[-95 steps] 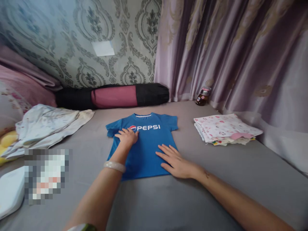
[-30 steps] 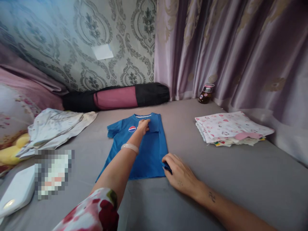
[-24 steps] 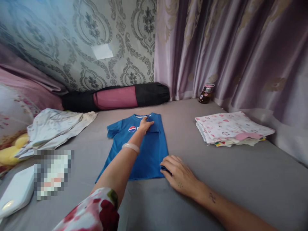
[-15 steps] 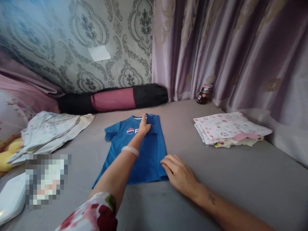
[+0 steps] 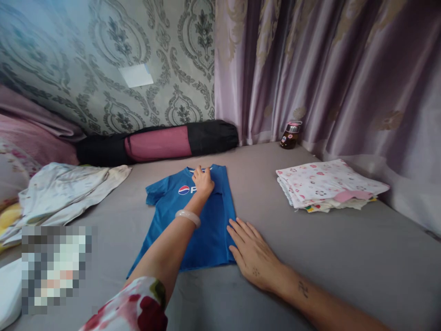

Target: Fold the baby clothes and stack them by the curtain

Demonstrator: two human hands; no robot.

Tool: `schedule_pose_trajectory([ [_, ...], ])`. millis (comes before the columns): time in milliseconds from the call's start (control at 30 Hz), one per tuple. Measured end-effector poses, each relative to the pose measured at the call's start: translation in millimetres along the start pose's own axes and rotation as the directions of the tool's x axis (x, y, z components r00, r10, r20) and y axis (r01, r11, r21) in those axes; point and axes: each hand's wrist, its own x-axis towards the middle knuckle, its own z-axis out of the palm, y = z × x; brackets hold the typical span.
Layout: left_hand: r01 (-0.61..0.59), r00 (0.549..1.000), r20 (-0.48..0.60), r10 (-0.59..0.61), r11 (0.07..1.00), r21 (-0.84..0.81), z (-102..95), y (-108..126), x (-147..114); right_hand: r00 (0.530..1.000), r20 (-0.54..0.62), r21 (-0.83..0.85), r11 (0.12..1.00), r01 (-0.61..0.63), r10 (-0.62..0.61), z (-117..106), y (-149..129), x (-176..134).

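Working over a blue T-shirt [image 5: 211, 232] laid on a grey sheet [image 5: 330, 248], with the side nearest the right hand [image 5: 253, 253] folded inward to a straight edge. Reaching across the chest with the left hand [image 5: 203, 181], loosely fanned just below the collar and apparently touching cloth, though too small to be sure. Resting palm down on the folded edge near the hem with the right hand, spread wide. With broad sheet between T-shirt and stacked folded cloths [image 5: 324, 181] on the right, a narrower strip before rumpled cloth [image 5: 65, 191] on the left, and a short gap before a black-and-pink roll [image 5: 158, 143] beyond the collar.
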Motion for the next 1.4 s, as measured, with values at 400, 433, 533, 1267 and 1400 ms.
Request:
schedule_pose_trajectory([
  [400, -0.301, 0.887, 0.371, 0.274, 0.953, 0.017, 30.3, 33, -11, 1.000, 0.001, 0.014, 1.000, -0.016, 0.016, 4, 0, -2],
  [433, -0.297, 0.883, 0.385, 0.269, 0.955, 0.014, 32.5, 32, -7, 1.000, 0.001, 0.014, 1.000, -0.014, 0.014, 4, 0, -2],
  [533, -0.298, 0.875, 0.398, 0.277, 0.954, -0.009, 37.0, 29, 7, 1.000, -0.007, 0.011, 1.000, -0.011, 0.011, 5, 0, -2],
  [1267, -0.393, 0.912, 0.131, 0.388, 0.920, 0.009, 29.4, 37, 19, 1.000, 0.023, 0.031, 0.999, 0.009, -0.010, -2, 0, -2],
  [1400, -0.391, 0.884, 0.269, 0.382, 0.920, -0.021, 13.4, 34, -2, 0.998, 0.001, 0.044, 0.997, 0.068, -0.068, -1, 1, -1],
])
